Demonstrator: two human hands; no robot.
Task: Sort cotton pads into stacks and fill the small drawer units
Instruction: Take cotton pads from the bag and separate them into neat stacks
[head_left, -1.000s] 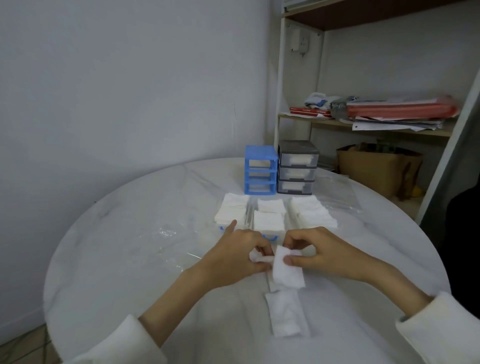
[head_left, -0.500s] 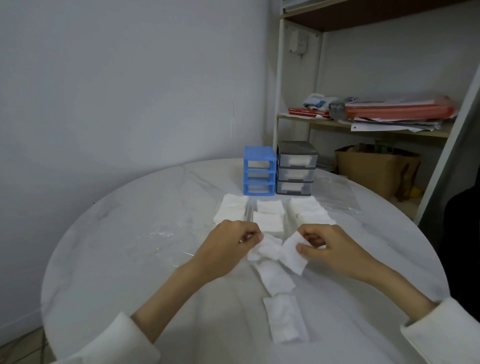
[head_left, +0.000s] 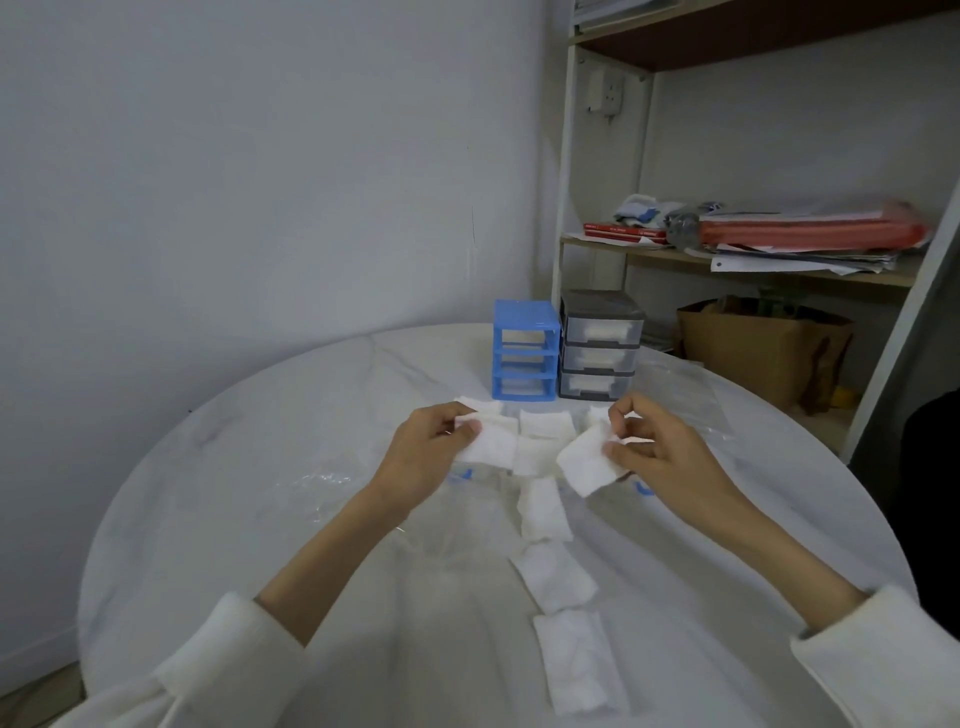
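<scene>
Left hand (head_left: 431, 452) and right hand (head_left: 657, 449) each pinch a white square cotton pad (head_left: 491, 444); lay each squarely on the far stacks (head_left: 543, 423)

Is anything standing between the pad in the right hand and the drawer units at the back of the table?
Only the stacks of pads lie on the table between the pad pinched by the right hand and the grey drawer unit. They are low, so lifting over them looks unobstructed.
</scene>
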